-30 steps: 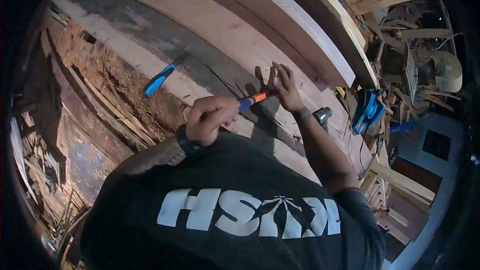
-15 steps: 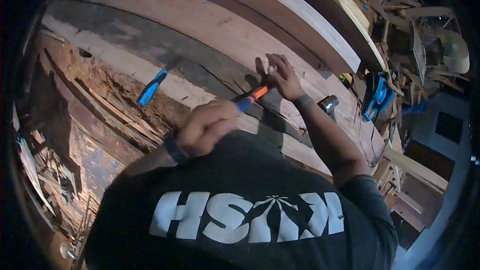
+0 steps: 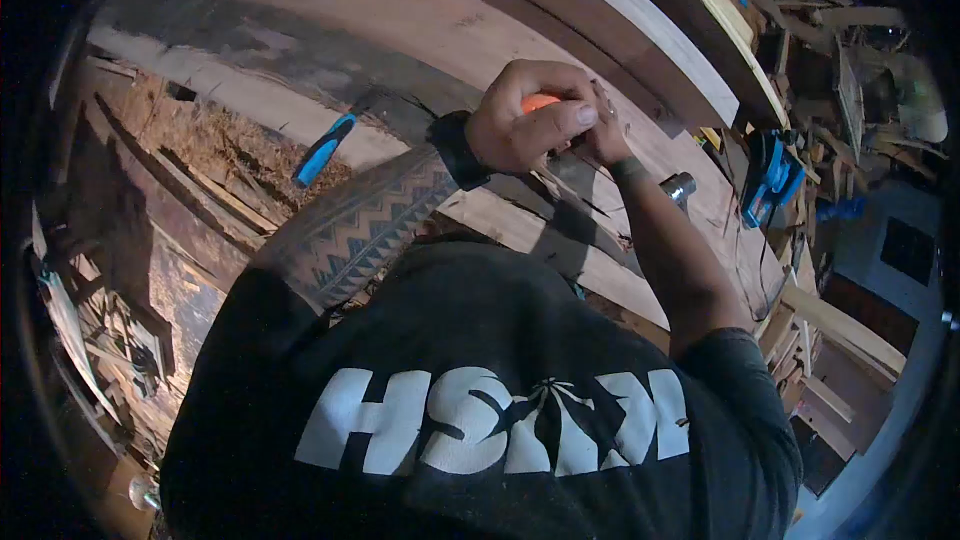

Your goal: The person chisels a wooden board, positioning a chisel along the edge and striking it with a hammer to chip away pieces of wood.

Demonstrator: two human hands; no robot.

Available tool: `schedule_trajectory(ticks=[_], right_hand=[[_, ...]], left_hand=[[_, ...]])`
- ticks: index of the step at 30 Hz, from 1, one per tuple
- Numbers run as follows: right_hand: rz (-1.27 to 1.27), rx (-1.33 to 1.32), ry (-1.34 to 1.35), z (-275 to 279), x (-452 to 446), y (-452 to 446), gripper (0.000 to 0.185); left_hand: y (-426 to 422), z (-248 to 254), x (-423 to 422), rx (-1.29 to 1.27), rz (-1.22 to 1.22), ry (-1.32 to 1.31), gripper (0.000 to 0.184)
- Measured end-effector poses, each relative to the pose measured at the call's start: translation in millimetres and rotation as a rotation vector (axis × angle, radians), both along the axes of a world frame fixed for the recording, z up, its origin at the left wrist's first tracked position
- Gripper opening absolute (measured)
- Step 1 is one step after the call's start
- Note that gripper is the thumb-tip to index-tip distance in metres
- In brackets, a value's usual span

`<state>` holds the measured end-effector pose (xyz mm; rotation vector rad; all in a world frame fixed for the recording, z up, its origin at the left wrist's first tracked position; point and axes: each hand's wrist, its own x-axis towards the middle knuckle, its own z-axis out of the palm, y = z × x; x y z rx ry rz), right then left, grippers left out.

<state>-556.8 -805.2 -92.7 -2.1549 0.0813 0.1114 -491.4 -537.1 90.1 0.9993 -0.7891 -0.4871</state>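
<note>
My left hand [image 3: 530, 120], with a dark watch on its wrist, is closed around a tool with an orange handle [image 3: 541, 102]. Only a bit of orange shows above the fingers; the rest of the tool is hidden. Right against it is my right hand [image 3: 606, 132], its fingers curled and partly covered by the left hand. What the right fingers hold, if anything, cannot be made out. Both hands are over a long wooden plank [image 3: 440, 25]. A blue and black handled object [image 3: 324, 150] lies on the wood to the left.
A shiny metal cylinder [image 3: 678, 187] is by my right forearm. Further right sits a blue power tool [image 3: 772, 180] with a cable. A thick beam [image 3: 640, 30] runs along the far side. Wood scraps [image 3: 830, 395] are piled at right, and sawdust covers the lower left.
My left hand has moved up and right to meet my right hand, taking the orange and blue tool with it. My right hand has shifted slightly right in view.
</note>
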Motion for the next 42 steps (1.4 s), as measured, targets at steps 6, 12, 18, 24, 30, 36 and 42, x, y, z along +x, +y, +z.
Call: schedule_trajectory(ticks=[6, 12, 18, 24, 30, 36, 42], right_hand=[[-0.176, 0.384, 0.012, 15.6, -14.7, 6.2, 0.056], [-0.286, -0.412, -0.121, 61.2, -150.5, -16.0, 0.040], [-0.425, -0.465, 0.045, 42.9, -267.4, 17.7, 0.045], [-0.400, -0.481, -0.292, 87.1, -155.4, 14.8, 0.044], [-0.120, -0.356, -0.242, 72.7, -7.6, 43.1, 0.048], [0.091, -0.293, -0.079, 78.6, -0.6, 52.2, 0.054], [0.028, -0.352, -0.035, 50.7, 1.5, 34.6, 0.060]], left_hand=[[32.7, -19.2, -19.9, 0.031, 0.070, 0.126, 0.020], [41.0, -36.5, -33.0, -0.004, 0.089, -0.049, 0.015], [83.0, -58.9, -68.2, -0.133, 0.140, 0.109, 0.014], [81.7, -63.4, -80.2, -0.129, 0.192, 0.084, 0.013], [100.1, -77.0, -102.8, -0.202, 0.171, 0.085, 0.010], [116.3, -84.8, -116.4, -0.160, 0.149, 0.009, 0.007], [85.6, -21.0, -94.6, 0.231, 0.040, -0.148, 0.003]])
